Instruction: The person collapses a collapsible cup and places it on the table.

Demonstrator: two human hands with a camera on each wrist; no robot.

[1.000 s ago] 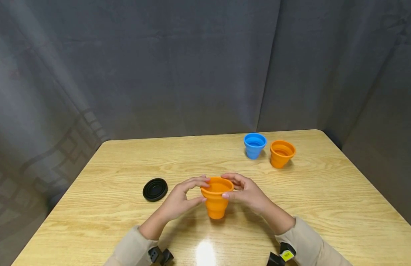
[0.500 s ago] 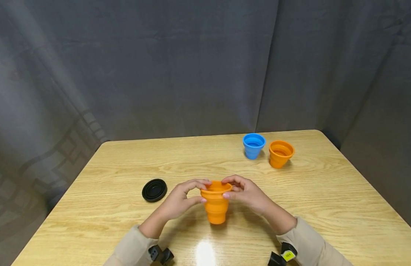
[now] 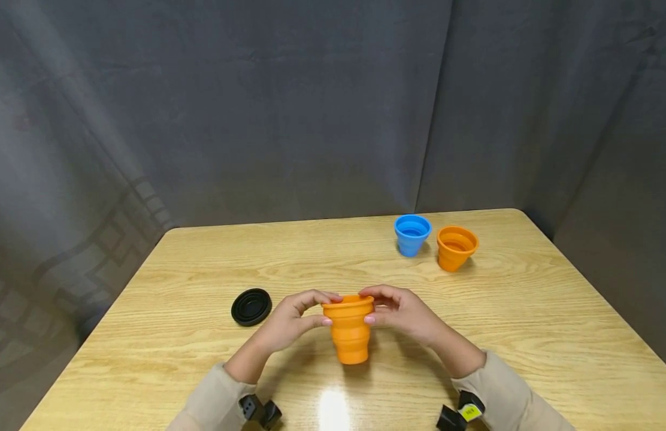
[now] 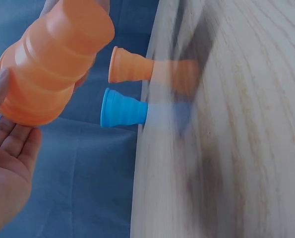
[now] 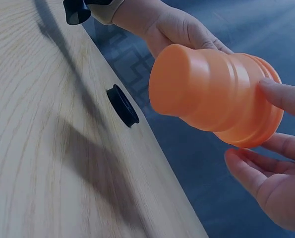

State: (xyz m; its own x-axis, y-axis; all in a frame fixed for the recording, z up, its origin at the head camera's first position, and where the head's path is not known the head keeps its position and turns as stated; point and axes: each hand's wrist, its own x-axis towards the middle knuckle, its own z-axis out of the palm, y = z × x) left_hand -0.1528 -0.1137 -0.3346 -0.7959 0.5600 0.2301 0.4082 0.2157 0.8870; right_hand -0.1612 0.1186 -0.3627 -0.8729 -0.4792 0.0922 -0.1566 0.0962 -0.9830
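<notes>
An orange collapsible cup [image 3: 351, 335], fully extended with stepped walls, is held between both hands above the table, its base tilted toward me. My left hand [image 3: 290, 322] grips the rim from the left, thumb on the near wall and fingers at the far side. From the right, my right hand [image 3: 405, 317] pinches the same rim, its thumb [image 5: 281, 94] against the wall. The cup's base [image 5: 169, 79] shows in the right wrist view, apart from the wood. In the left wrist view the cup [image 4: 53, 59] is tilted, with the left fingers [image 4: 18, 141] at its rim.
Toward the back right stand a blue collapsible cup [image 3: 411, 239] and a second orange cup [image 3: 453, 257], both upright. A black collapsed cup [image 3: 251, 307] lies flat left of my left hand. Grey curtains [image 3: 290, 120] hang behind the wooden table [image 3: 193, 263].
The held cup has tipped so its base swings toward me and its opening shows less. Both hands keep their hold on the rim with only slight movement.
</notes>
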